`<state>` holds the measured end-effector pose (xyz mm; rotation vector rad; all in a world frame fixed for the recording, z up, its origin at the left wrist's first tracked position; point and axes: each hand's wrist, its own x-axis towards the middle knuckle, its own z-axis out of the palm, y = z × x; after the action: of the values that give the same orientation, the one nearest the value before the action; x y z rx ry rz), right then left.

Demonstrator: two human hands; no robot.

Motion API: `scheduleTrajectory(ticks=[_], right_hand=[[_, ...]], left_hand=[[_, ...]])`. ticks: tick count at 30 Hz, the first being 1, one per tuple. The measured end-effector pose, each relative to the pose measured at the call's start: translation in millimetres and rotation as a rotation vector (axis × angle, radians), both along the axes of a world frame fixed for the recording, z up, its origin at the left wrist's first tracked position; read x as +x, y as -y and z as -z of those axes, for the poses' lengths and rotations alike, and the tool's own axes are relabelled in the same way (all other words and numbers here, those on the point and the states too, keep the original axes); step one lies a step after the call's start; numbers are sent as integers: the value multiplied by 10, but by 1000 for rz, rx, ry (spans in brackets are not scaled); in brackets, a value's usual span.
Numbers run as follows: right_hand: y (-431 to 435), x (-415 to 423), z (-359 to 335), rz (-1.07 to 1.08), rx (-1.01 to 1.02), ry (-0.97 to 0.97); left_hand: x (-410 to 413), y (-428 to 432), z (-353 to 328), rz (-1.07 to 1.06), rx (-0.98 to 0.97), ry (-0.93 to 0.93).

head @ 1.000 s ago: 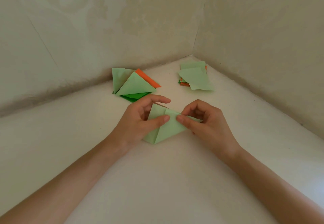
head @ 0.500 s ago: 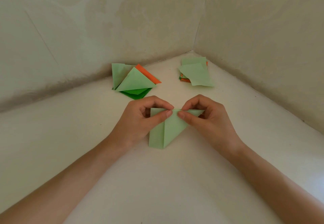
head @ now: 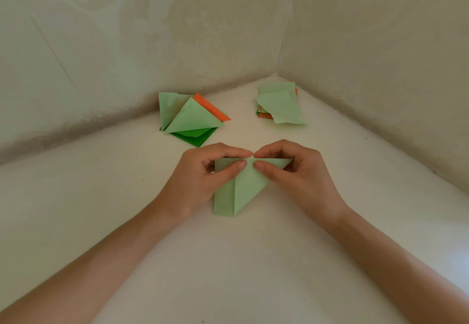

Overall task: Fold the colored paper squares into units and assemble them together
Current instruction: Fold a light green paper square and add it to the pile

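A light green folded paper [head: 241,191] lies on the white surface in the middle, its point toward me and a crease running down it. My left hand [head: 203,179] pinches its top edge from the left, thumb on top and forefinger behind. My right hand [head: 297,171] pinches the same edge from the right, and the fingertips of both hands nearly meet at the middle. A pile of folded units [head: 190,120] in light green, dark green and orange lies behind on the left. A stack of unfolded paper squares [head: 281,105], light green over orange, sits behind on the right.
The white surface [head: 241,260] ends in a corner where two pale walls [head: 279,31] meet just behind the stack. The wall on the right runs close along my right forearm.
The folded paper has turned so its point faces me and its top edge lies level. Both hands have shifted to pinch that edge, fingertips drawn together at its middle.
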<state>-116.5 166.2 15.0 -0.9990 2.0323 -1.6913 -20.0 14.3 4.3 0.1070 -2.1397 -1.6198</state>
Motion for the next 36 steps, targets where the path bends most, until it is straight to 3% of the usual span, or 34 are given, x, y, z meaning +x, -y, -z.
scheduleTrajectory(ticks=[3,6,10,15,17,20,24,29,36], right_hand=[[1,2,-22,-2,16,-22],[-7,-43,-50,26,14,-37],[-36,-126,-86,87,-76,94],[-31,-142,-66,74,-50,116],[-43,-143,-39,69,43,-8],[-46,-137,46,72,286,-398],[-16,-181,128,59,362,-606],[-11,-244,189,79,450,-616],[-40,37,144,65,598,-620]], left_hand=[[0,12,10,3,-50,-13],[-19,30,-9,-25,25,-17],[-29,48,-32,-80,110,-12],[-11,61,-6,-97,25,91],[-3,71,18,-124,-140,148],[3,58,61,-134,-428,179],[-18,88,111,-84,-562,205],[-46,119,122,21,-609,197],[-56,101,94,13,-578,223]])
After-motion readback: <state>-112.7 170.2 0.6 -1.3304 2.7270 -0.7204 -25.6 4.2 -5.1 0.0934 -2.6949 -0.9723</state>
